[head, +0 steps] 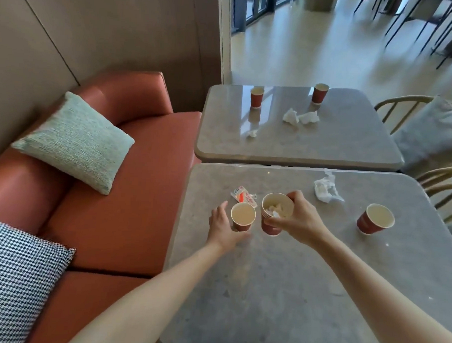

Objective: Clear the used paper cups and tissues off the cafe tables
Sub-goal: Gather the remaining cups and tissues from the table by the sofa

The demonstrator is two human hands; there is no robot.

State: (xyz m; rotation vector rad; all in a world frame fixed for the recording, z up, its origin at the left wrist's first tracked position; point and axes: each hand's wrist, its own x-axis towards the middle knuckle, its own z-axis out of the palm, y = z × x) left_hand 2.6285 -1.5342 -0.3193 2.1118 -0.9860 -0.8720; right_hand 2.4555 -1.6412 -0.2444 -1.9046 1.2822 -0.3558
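Observation:
On the near grey table [279, 290], my right hand [299, 218] grips a red paper cup [276, 213] with crumpled tissue inside, tilted toward me. My left hand [223, 227] wraps around the left side of a second, empty red cup [243, 216] standing upright. A third red cup [375, 219] stands to the right. A crumpled tissue [325, 189] lies beyond it, and a small wrapper [243, 195] lies behind the two held cups. On the far table [298, 146] stand two red cups [256, 97] [320, 93], with crumpled tissues [301, 116] and a small scrap [252, 133].
An orange sofa [130, 193] runs along the left of both tables, with a green cushion [76, 141] and a houndstooth cushion [15, 279]. Wooden chairs [432, 177] with a grey cushion stand on the right. Open floor and more chairs lie beyond.

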